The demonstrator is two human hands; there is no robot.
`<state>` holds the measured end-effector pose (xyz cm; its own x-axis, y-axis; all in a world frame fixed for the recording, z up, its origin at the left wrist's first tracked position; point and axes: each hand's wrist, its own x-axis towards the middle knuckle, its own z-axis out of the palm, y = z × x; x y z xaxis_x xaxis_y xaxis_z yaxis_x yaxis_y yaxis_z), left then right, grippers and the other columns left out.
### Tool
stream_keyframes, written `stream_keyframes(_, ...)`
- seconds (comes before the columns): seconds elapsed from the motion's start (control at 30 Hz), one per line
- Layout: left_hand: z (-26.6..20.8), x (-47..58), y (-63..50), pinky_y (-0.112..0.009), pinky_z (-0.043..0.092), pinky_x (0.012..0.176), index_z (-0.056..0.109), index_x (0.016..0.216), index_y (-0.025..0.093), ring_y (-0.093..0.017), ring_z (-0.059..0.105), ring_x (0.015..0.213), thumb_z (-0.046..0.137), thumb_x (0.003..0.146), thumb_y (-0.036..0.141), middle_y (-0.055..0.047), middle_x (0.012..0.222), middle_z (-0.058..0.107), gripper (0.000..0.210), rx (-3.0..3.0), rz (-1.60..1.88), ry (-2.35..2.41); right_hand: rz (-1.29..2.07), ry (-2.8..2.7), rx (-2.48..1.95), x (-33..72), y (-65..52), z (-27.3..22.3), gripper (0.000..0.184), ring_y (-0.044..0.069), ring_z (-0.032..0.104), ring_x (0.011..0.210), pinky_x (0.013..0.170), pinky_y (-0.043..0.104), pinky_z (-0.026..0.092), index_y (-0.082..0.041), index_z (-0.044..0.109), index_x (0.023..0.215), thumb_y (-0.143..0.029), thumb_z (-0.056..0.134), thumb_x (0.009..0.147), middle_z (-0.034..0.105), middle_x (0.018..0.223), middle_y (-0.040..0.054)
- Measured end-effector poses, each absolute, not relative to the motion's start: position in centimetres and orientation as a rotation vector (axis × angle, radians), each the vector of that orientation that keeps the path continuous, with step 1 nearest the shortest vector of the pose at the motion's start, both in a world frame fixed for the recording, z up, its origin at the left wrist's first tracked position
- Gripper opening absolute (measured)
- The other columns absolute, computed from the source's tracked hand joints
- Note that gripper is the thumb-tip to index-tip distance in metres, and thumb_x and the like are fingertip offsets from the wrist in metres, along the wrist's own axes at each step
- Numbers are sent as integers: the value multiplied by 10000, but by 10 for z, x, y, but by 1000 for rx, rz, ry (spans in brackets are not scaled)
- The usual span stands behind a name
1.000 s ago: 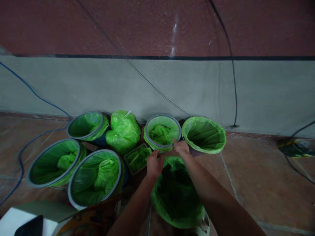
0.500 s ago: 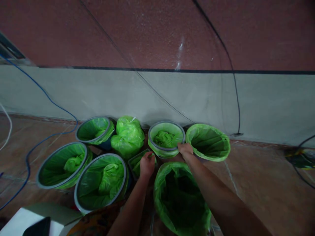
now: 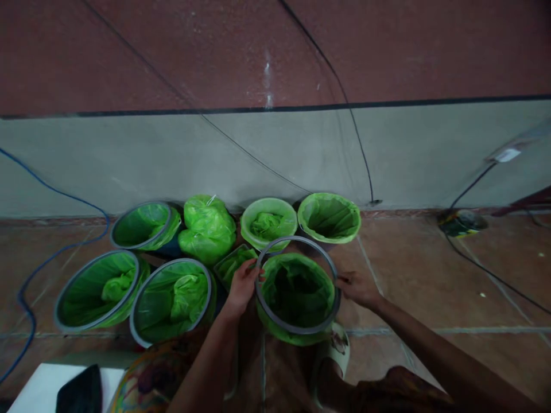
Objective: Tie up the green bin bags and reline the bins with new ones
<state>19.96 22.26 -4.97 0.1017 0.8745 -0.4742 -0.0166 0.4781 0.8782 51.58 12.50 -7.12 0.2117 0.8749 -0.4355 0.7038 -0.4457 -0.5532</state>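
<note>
Over the nearest bin [image 3: 279, 267], we held the gray ring [image 3: 296, 329], the bin's mouth showing through it, left hand [image 3: 241, 287] and right hand [image 3: 359, 288] fingers grasping opposite sides.

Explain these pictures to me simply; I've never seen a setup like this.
There is no machine here, just a person's two bare hands. Every picture comes from one camera worn on the head, looking forward and down. The left hand and right hand grip opposite sides of a grey ring over the nearest green-lined bin; I can't tell whether it touches the bin. Other green-lined bins stand on the tiled floor, three at the left with grey rims. Among them are a bulging green bag and a small rectangular container. A blue cable runs at the left.
</note>
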Motion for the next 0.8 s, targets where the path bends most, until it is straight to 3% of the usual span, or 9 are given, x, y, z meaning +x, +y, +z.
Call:
stream_keyframes(0.2,-82,204,202,-260,482,634,648,1127,138,-159,650,635,580,790,137,-18,698,699,345,1387,495,1537,991,-1525,-2398,516,105,-89,290,108,523,538,505,217,313,-154,600,613,-267,485,855,571,559,11)
stream_keyframes(0.4,-82,200,203,-266,492,722,664,1130,174,-181,686,774,554,817,105,-33,743,723,339,1555,393,1648,916,-1653,-2492,505,117,-95,272,142,591,666,550,223,325,-161,686,709,-303,515,865,673,712,54)
stream_keyframes(0.8,-98,216,171,-289,499,811,606,1201,150,-188,692,866,572,822,135,-89,963,736,381,1669,348,1625,926,-1781,-2514,537,108,-98,289,150,582,726,619,229,369,-155,684,722,-328,521,887,665,754,55)
